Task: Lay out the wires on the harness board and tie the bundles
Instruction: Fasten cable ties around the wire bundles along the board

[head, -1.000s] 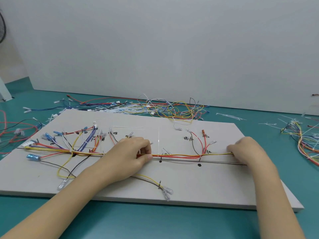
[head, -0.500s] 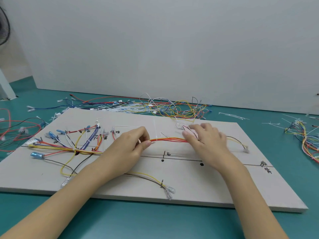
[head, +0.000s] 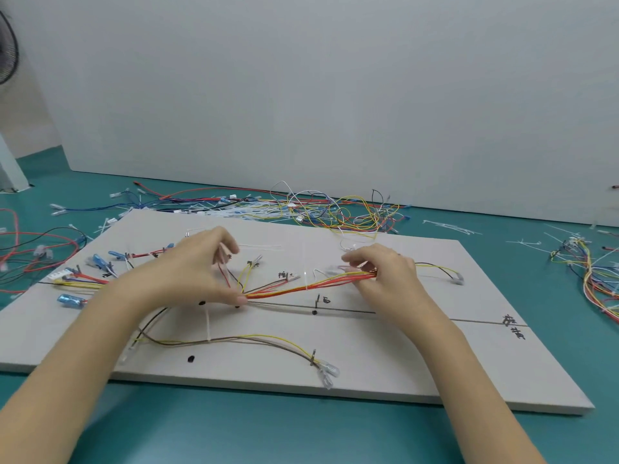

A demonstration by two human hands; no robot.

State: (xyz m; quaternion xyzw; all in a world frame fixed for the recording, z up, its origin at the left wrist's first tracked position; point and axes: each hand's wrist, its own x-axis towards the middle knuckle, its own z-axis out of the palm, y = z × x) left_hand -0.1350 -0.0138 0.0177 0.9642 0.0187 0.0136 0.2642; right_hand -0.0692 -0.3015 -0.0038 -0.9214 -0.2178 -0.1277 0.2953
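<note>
A white harness board [head: 418, 363] lies flat on the teal table, marked with a black line, dots and handwritten labels. A bundle of red, orange and yellow wires [head: 308, 284] runs across its middle, lifted off the line. My left hand [head: 187, 276] pinches the bundle at its left part between thumb and fingers. My right hand [head: 385, 272] grips the bundle's right part, fingers curled over it. A thin white cable tie [head: 305, 279] circles the bundle between my hands. A yellow and brown branch [head: 254, 338] trails toward the board's front edge, ending in clear terminals [head: 330, 371].
Loose coloured wires and white cable ties [head: 301, 209] are heaped behind the board. Another tied harness [head: 589, 276] lies at the right, red and black wires [head: 33, 249] at the left. A grey wall stands behind; a fan [head: 6, 51] shows at the top left.
The bundle has been lifted off the drawn line and drawn in from the right. My right hand moved left from the board's right end to the bundle's right part; my left hand shifted up slightly.
</note>
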